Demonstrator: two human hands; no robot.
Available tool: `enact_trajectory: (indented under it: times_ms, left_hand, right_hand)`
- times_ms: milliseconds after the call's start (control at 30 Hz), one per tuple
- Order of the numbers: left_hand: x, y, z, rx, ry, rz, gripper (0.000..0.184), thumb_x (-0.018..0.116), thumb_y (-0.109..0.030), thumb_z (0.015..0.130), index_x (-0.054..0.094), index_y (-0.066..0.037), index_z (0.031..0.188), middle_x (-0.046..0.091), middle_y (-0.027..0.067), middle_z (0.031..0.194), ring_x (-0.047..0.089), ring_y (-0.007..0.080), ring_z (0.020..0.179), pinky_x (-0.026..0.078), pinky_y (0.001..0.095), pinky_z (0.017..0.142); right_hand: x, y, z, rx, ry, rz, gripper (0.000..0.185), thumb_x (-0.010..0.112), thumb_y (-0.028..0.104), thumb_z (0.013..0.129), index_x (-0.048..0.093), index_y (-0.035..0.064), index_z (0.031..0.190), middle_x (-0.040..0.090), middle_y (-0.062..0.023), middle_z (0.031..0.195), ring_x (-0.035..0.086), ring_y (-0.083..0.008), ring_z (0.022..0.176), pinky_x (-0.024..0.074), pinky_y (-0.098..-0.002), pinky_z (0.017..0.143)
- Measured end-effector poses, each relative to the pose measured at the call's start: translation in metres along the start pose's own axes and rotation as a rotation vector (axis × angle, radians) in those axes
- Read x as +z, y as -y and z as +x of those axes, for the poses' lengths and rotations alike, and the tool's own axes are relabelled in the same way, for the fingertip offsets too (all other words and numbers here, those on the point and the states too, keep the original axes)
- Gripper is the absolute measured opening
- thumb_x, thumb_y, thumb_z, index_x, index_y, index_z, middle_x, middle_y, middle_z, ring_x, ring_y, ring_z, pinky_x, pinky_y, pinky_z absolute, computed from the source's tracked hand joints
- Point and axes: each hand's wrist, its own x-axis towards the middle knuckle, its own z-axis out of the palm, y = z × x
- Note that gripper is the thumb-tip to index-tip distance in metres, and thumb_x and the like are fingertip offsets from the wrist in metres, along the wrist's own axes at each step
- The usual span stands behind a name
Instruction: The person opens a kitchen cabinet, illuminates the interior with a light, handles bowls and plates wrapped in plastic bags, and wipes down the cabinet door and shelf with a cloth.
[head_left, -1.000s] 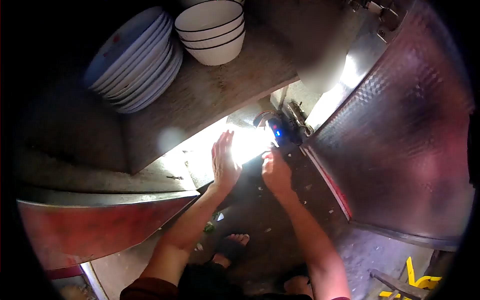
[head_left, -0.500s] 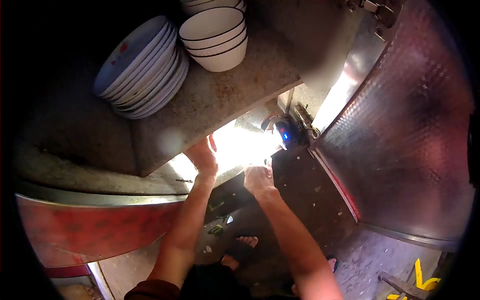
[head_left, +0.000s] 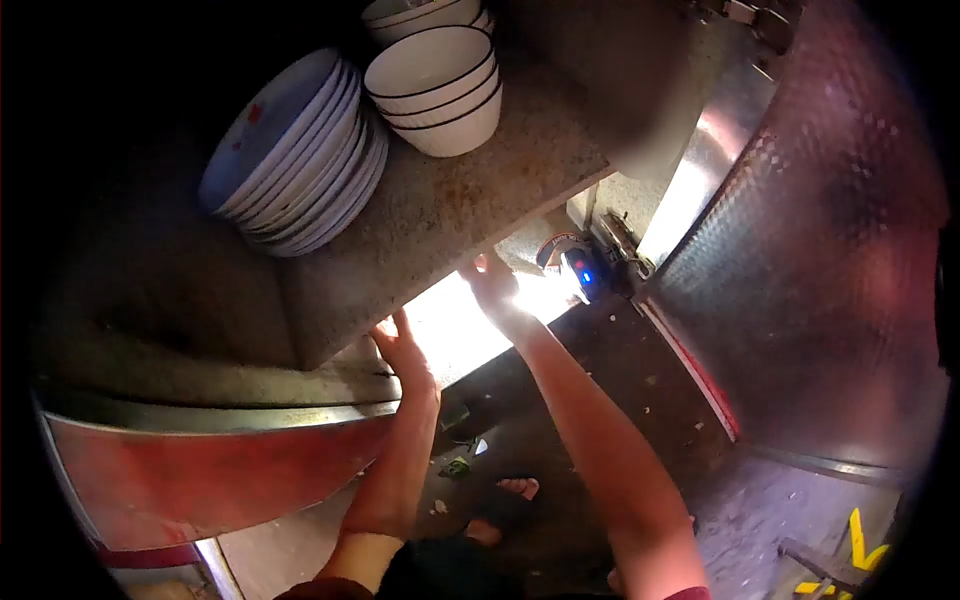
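Note:
My left hand (head_left: 402, 355) reaches to the front edge of a stone-like shelf (head_left: 450, 200), its thumb and a finger apart and the other fingers hidden beneath. Further right, my right hand (head_left: 492, 288) reaches up to the same edge. Its fingers are partly hidden by the shelf and washed out by glare, so whether it holds anything is unclear. A brightly lit white surface (head_left: 460, 325) lies under and between the hands. A lamp (head_left: 580, 275) with a small blue light shines just right of my right hand.
Tilted stacked plates (head_left: 300, 160) and stacked white bowls (head_left: 440, 105) stand on the shelf. A textured metal door panel (head_left: 810, 270) slants at the right. A red panel (head_left: 220, 475) is lower left. Scraps lie on the dark floor (head_left: 600, 400); a yellow object (head_left: 860, 545) is lower right.
My right hand has moved up and left to the shelf edge. My left hand has moved down slightly. The view has shifted a little, so the shelf and dishes appear slightly lower and further right.

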Motion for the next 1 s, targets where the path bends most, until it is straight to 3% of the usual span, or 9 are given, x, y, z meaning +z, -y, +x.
enact_trajectory:
  times_ms: [100, 133, 233, 333, 433, 667, 800, 933, 1000]
  left_hand:
    - [0.007, -0.007, 0.016, -0.217, 0.022, -0.294, 0.059, 0.054, -0.04, 0.092, 0.036, -0.005, 0.136, 0.041, 0.0105, 0.137, 0.039, 0.0216, 0.125, 0.029, 0.0406, 0.106]
    - [0.008, -0.003, 0.017, -0.231, 0.016, -0.247, 0.059, 0.054, -0.04, 0.092, 0.035, -0.006, 0.137, 0.041, 0.0094, 0.138, 0.039, 0.0217, 0.126, 0.028, 0.0423, 0.106]
    - [0.016, -0.023, 0.01, -0.262, -0.014, -0.156, 0.06, 0.055, -0.04, 0.091, 0.033, -0.011, 0.139, 0.039, 0.007, 0.14, 0.038, 0.0224, 0.128, 0.028, 0.0463, 0.105]
    - [0.017, -0.02, 0.0, -0.274, 0.022, -0.167, 0.063, 0.059, -0.043, 0.089, 0.03, -0.015, 0.138, 0.036, 0.0062, 0.142, 0.034, 0.0232, 0.131, 0.028, 0.0473, 0.105]
    - [0.016, -0.005, -0.006, -0.327, 0.015, -0.216, 0.072, 0.063, -0.046, 0.086, 0.028, -0.006, 0.136, 0.033, 0.0121, 0.14, 0.033, 0.0278, 0.129, 0.029, 0.047, 0.104]
    - [0.004, 0.021, 0.032, -0.306, 0.019, -0.315, 0.057, 0.054, -0.038, 0.09, 0.037, -0.005, 0.133, 0.045, 0.0098, 0.13, 0.051, 0.0262, 0.106, 0.043, 0.043, 0.091]
    - [0.025, -0.001, 0.022, -0.346, -0.097, -0.407, 0.049, 0.06, -0.03, 0.088, 0.047, -0.001, 0.126, 0.054, 0.0113, 0.122, 0.055, 0.0257, 0.103, 0.047, 0.0438, 0.088]
    - [0.021, -0.045, 0.002, -0.427, 0.0, -0.395, 0.055, 0.066, -0.022, 0.085, 0.044, 0.004, 0.127, 0.057, 0.0144, 0.117, 0.057, 0.026, 0.104, 0.049, 0.0436, 0.085]
    - [0.015, -0.02, 0.008, -0.328, -0.043, -0.425, 0.056, 0.065, -0.023, 0.086, 0.041, 0.004, 0.129, 0.057, 0.0145, 0.118, 0.057, 0.0265, 0.105, 0.049, 0.0424, 0.084]
  right_hand:
    - [0.014, 0.013, 0.013, 0.218, 0.172, 0.332, 0.059, 0.054, 0.044, 0.089, 0.04, 0.0041, 0.131, 0.064, -0.0161, 0.097, 0.063, -0.0249, 0.071, 0.0513, -0.0371, 0.068]
    - [0.011, 0.017, 0.006, 0.252, 0.199, 0.378, 0.063, 0.05, 0.047, 0.091, 0.034, 0.006, 0.136, 0.061, -0.0153, 0.111, 0.062, -0.0244, 0.089, 0.0522, -0.0371, 0.068]
    - [0.023, 0.024, 0.01, 0.414, 0.18, 0.499, 0.046, 0.054, 0.034, 0.092, 0.044, 0.0084, 0.129, 0.056, -0.0073, 0.118, 0.058, -0.0191, 0.104, 0.0546, -0.034, 0.073]
    - [0.037, 0.017, 0.017, 0.307, 0.08, 0.559, 0.038, 0.057, 0.027, 0.09, 0.047, 0.0078, 0.122, 0.059, -0.008, 0.11, 0.06, -0.0182, 0.09, 0.0533, -0.0312, 0.061]
    - [0.054, -0.008, 0.031, 0.161, -0.059, 0.534, 0.042, 0.06, 0.018, 0.086, 0.047, 0.0014, 0.122, 0.062, -0.0119, 0.105, 0.06, -0.0222, 0.094, 0.0511, -0.0343, 0.064]
    - [0.041, -0.003, 0.01, 0.31, -0.024, 0.598, 0.028, 0.067, 0.002, 0.074, 0.048, -0.0024, 0.094, 0.058, -0.0111, 0.082, 0.058, -0.0167, 0.074, 0.0476, -0.0289, 0.06]
    - [0.03, 0.023, -0.007, 0.356, -0.125, 0.605, 0.039, 0.068, 0.004, 0.073, 0.046, -0.0064, 0.102, 0.058, -0.0101, 0.086, 0.057, -0.0149, 0.077, 0.0478, -0.0287, 0.059]
    - [0.018, 0.032, -0.019, 0.372, -0.068, 0.593, 0.057, 0.071, 0.008, 0.072, 0.039, -0.0084, 0.117, 0.058, -0.0168, 0.099, 0.06, -0.0201, 0.082, 0.0493, -0.0307, 0.061]
    - [0.009, 0.04, -0.024, 0.453, -0.044, 0.557, 0.067, 0.072, 0.01, 0.072, 0.034, -0.0099, 0.124, 0.057, -0.0211, 0.107, 0.062, -0.0234, 0.084, 0.0507, -0.0316, 0.063]
